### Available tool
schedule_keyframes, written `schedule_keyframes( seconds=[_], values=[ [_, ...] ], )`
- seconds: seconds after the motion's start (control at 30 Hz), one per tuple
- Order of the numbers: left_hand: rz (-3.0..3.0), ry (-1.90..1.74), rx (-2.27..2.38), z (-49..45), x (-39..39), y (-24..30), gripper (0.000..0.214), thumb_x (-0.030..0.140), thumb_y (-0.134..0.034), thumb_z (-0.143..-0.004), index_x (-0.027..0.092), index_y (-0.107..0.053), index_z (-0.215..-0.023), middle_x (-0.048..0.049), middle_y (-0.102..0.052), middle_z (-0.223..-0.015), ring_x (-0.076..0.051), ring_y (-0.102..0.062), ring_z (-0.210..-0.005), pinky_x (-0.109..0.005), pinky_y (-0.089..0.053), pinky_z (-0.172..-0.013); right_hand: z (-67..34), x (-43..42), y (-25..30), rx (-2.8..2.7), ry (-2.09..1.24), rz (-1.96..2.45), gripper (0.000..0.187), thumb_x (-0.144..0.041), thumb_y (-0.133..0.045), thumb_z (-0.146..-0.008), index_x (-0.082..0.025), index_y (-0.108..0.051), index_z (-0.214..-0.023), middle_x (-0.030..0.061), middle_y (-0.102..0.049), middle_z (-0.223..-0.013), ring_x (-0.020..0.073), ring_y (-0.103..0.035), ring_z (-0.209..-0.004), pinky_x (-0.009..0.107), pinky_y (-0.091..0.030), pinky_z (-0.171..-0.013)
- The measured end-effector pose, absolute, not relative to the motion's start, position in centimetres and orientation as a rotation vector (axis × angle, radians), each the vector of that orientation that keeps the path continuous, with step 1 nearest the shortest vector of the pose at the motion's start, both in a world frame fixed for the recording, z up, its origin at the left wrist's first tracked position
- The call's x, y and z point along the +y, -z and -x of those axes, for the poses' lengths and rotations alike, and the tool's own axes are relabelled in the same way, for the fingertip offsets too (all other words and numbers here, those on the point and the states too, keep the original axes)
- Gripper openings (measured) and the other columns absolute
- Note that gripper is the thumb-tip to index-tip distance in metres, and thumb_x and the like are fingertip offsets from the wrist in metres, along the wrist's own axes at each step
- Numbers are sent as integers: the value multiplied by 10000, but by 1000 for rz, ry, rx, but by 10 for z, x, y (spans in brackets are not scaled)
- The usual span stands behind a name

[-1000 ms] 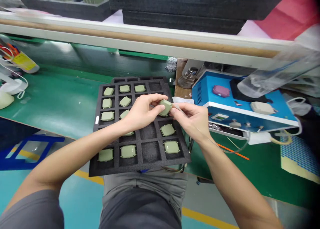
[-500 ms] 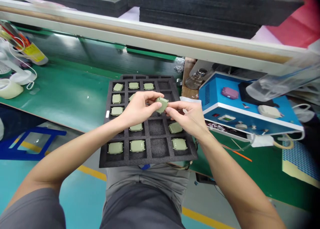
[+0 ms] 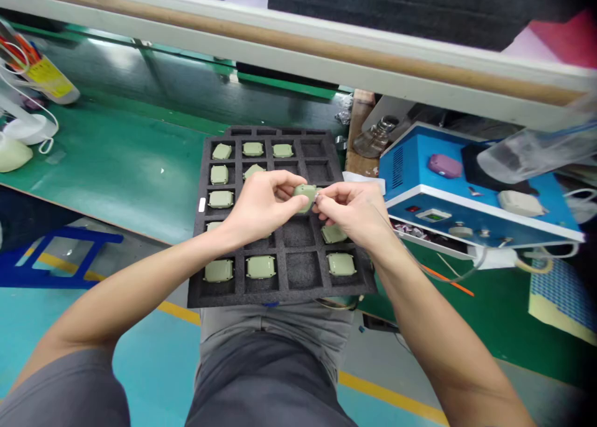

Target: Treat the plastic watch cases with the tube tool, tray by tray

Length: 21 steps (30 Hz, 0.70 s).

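My left hand (image 3: 261,204) grips a pale green watch case (image 3: 305,194) between thumb and fingers, held above a black foam tray (image 3: 283,275). At the case's right edge, the thumb and fingertips of my right hand (image 3: 359,211) are pinched together. A tiny shiny bit shows at those fingertips, too small to name. Several similar green cases lie in the tray's square pockets, among them a front-row case (image 3: 261,267) and one at the right (image 3: 341,264). My hands cover some of the middle pockets.
A blue machine (image 3: 410,194) with a small display stands right of the tray, carrying a purple case (image 3: 445,165) and a whitish case (image 3: 520,202). Behind it is a glass bottle (image 3: 374,138). A shelf edge (image 3: 298,54) crosses above the green bench (image 3: 116,160).
The view has shifted slightly. The held case has turned a little, and my right fingers have closed into a tighter pinch at its right edge.
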<state>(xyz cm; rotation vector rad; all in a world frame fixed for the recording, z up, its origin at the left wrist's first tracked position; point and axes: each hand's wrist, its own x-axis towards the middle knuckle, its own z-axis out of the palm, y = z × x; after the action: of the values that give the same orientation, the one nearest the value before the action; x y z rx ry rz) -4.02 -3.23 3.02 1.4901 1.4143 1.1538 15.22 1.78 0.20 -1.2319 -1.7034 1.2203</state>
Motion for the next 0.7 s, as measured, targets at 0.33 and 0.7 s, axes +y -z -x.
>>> schedule_keyframes(
  seconds=[0.33,0.7],
  values=[
    [-1116,-1129,1331,28,17,-29,163,284,-522,-892,189,-595,-782,-17,-569,-696,-146,-550,-625,-268,-463,-575,-174,4,3,-2114,-1104,1220,235,-296,-627,-806,-173,-825,-840,31,-760,-687,153,-628,-576,255,-414,-531],
    [-2404,-134,1508,-15,58,-20,278,321,-764,-810,198,-781,-1060,-113,-747,-1130,-323,-707,-984,-386,-507,-798,-214,32,22,-1620,-1129,1238,220,-342,-689,-788,-151,-791,-828,37,-725,-672,131,-577,-545,259,-436,-526]
  ],
)
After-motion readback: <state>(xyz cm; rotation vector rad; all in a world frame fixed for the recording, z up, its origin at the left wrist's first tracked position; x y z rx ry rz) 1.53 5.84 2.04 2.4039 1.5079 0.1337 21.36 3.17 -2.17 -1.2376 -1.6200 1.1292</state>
